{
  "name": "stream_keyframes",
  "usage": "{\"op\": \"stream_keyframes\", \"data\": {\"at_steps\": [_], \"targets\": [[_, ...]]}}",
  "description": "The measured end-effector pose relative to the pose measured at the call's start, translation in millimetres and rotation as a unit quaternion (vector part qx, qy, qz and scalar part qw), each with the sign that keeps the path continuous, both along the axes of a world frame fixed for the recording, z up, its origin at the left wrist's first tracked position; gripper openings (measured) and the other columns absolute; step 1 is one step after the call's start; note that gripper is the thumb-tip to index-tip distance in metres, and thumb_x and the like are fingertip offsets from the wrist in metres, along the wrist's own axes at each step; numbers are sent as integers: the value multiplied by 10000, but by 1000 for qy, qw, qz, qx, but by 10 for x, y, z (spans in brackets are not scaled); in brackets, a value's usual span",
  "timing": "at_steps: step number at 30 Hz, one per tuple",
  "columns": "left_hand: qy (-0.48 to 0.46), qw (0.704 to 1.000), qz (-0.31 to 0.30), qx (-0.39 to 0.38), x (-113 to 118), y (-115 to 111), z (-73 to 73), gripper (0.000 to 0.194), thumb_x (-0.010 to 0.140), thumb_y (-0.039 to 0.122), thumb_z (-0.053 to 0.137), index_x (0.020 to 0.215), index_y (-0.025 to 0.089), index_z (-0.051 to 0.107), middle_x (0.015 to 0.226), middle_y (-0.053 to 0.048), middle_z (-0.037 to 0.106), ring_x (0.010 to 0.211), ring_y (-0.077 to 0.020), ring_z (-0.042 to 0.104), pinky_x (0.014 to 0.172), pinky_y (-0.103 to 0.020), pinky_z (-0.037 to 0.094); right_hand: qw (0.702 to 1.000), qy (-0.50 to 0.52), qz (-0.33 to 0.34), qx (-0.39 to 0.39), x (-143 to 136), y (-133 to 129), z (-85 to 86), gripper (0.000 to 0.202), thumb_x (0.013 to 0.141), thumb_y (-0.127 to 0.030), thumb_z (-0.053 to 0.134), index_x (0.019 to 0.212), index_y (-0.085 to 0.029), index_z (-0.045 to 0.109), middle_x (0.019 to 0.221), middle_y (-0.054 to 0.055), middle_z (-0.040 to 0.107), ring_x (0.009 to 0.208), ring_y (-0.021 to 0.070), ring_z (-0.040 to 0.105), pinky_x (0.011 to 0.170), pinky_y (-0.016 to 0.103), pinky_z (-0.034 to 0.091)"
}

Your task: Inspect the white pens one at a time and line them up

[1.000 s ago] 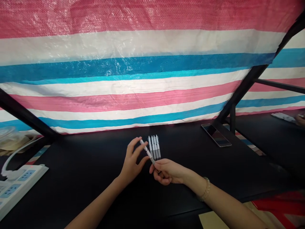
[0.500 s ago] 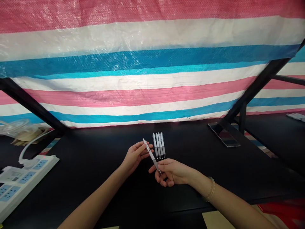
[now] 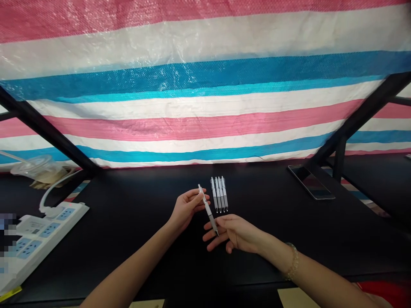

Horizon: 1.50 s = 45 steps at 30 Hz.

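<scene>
A white pen with a grey grip [image 3: 208, 208] is pinched near its clicker end between the thumb and fingers of my left hand [image 3: 188, 208]. It slants, its dark tip pointing down and toward me. My right hand [image 3: 236, 233] is at the lower end of the pen, palm turned up. Its fingers are spread behind the tip and its thumb lies close beside the grip; whether they touch the pen I cannot tell. Just beyond the hands, several matching white pens [image 3: 219, 194] lie side by side in a row on the black table [image 3: 154, 184].
A smartphone [image 3: 311, 182] lies at the right rear of the table. To the left are a white power strip [image 3: 61, 229] with a plug and cable, and a clear plastic container [image 3: 38, 167]. Black metal bars [image 3: 349, 117] and a striped tarp [image 3: 205, 124] stand behind.
My right hand's fingers have uncurled and spread away from the pen's lower end. The left hand keeps its hold. The whole view has shifted slightly, moving things rightward in the picture.
</scene>
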State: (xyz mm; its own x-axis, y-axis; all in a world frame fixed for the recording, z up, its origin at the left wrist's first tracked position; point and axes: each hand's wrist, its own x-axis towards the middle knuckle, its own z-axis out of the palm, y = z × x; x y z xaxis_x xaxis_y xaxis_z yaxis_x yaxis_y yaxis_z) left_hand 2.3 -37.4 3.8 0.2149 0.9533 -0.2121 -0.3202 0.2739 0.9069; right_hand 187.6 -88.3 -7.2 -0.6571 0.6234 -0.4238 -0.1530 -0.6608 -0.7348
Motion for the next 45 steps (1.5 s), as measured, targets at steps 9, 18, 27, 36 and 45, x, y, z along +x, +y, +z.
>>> {"op": "stream_keyframes", "data": {"at_steps": [9,18,27,36,45], "targets": [[-1,1000,0,8,0,5,-1,352,706,321,789,988,130,700,831,-76,732,740,-176,697,693,-250,551,999,15,8,-34,49,18,-28,381,793,-434,670,985,-129,548,969,134,689,844,243,708,477,176,476],[-2,1000,-4,17,-8,0,-22,340,729,317,773,1003,131,698,835,-76,728,742,-169,694,688,-239,549,999,15,26,-32,42,13,-10,350,789,-403,683,952,-141,516,959,114,669,842,252,709,505,196,502],[-9,1000,-3,18,-10,6,-35,331,729,311,771,996,131,697,832,-77,730,737,-171,696,681,-239,552,999,21,28,-34,54,16,-16,338,781,-344,701,975,-149,504,963,115,683,821,255,715,534,214,517],[-20,1000,2,16,20,0,-38,339,711,310,785,984,129,700,820,-75,729,731,-171,698,685,-246,556,999,0,30,-20,38,15,-83,352,724,-364,750,796,-158,473,709,47,691,677,203,718,421,137,437],[-21,999,27,18,39,-13,-29,339,690,314,801,960,134,704,794,-67,735,707,-160,700,654,-222,552,1000,-24,12,0,6,-11,-57,432,659,-366,794,847,-167,459,656,29,681,608,197,701,447,179,481]]}}
